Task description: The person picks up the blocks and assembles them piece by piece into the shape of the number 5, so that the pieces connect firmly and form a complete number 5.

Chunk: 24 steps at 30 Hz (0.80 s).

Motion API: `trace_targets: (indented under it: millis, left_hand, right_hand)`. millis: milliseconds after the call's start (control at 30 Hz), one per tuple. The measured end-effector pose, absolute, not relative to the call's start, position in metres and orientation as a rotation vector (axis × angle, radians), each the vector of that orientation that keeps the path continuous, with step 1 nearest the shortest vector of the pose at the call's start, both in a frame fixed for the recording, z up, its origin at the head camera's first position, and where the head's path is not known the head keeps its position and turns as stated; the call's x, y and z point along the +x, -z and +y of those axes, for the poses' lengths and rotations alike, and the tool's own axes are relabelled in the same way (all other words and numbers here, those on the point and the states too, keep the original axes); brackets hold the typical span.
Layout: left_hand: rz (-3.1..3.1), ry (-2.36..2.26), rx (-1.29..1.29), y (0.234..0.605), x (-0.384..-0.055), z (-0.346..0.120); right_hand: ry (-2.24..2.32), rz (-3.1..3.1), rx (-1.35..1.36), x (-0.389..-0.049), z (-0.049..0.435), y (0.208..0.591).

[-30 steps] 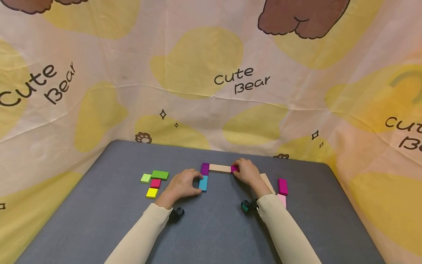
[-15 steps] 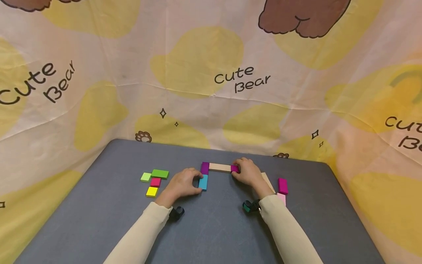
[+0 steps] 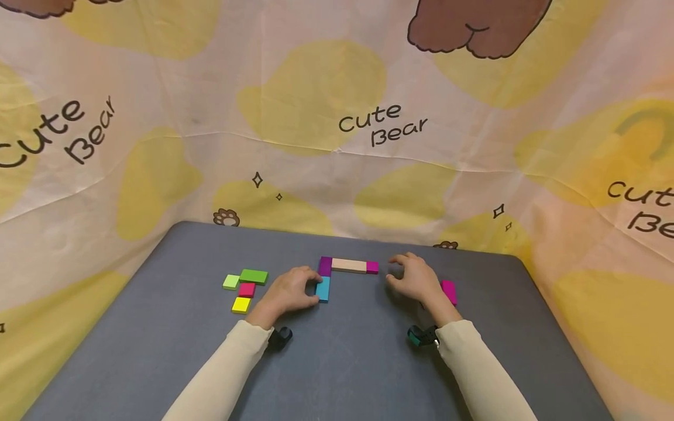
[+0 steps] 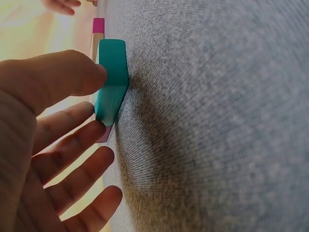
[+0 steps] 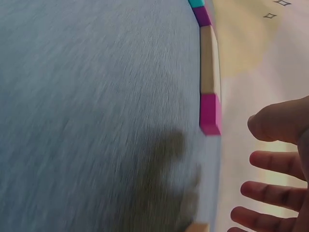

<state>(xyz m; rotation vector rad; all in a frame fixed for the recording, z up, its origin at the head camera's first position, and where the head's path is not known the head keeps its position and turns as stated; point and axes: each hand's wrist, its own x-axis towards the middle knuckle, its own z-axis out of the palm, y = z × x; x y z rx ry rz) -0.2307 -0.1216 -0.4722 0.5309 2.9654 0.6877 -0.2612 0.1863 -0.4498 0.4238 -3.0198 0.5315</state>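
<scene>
My left hand [image 3: 292, 291] holds a blue block [image 3: 323, 290] between thumb and fingertips at its two ends; in the left wrist view the block [image 4: 113, 72] looks teal. The blue block abuts a purple block [image 3: 325, 266], which starts a row at the back. From there a plain wooden block [image 3: 349, 266] runs right to a small magenta block [image 3: 372, 267]. Right of that row, my right hand [image 3: 416, 280] hovers apart from the blocks, fingers spread and loosely bent, holding nothing. The right wrist view shows a gap between its thumb and the magenta block [image 5: 210, 114].
On the left lie a green block [image 3: 254, 276], a light green block [image 3: 230, 282], a red block [image 3: 247, 290] and a yellow block [image 3: 241, 304]. A larger magenta block [image 3: 449, 292] lies beyond the right wrist. Patterned cloth [image 3: 295, 99] surrounds the grey table [image 3: 337, 362].
My right hand has let go of the small magenta block and moved right, now covering the wooden and pink blocks there. The left hand stays at the blue block.
</scene>
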Motion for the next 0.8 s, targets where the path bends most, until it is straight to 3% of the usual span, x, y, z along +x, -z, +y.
trace_targets:
  millis: [800]
  left_hand:
    - [2.932,-0.764,0.457,0.475,-0.233,-0.122]
  right_hand:
    - [-0.553,-3.020,0.255,-0.241,0.234,0.461]
